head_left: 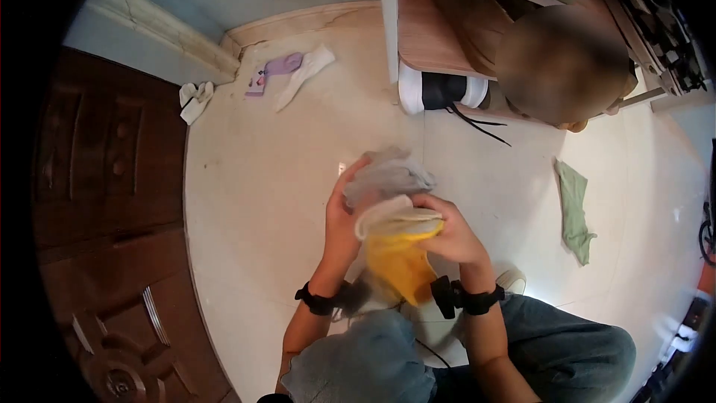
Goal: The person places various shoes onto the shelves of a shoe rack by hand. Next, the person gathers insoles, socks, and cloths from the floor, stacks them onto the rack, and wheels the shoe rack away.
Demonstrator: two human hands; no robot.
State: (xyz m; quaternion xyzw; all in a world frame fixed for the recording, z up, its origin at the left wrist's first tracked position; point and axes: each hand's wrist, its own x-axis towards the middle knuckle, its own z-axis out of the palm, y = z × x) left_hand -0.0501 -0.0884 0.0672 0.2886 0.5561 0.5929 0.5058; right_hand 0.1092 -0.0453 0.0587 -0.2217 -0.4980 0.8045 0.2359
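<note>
My left hand (pixel 343 201) is closed around a bunched grey sock (pixel 389 177), which is smeared by motion. Just below it, my right hand (pixel 456 235) grips a yellow sock (pixel 401 265) with a whitish cuff; the yellow part hangs down toward my knees. The two bundles overlap in front of me, so I cannot tell whether they touch. On the floor ahead lie a purple sock (pixel 283 65) and a white sock (pixel 307 75) side by side. A green sock (pixel 573 213) is stretched out to the right.
A small white folded pair of socks (pixel 196 102) rests by the brown wooden door (pixel 112 201) on the left. Ahead right stands a shoe rack (pixel 425 37), with a black-and-white shoe (pixel 442 91) and its trailing laces under the lower shelf. Wall edges border the tiled floor.
</note>
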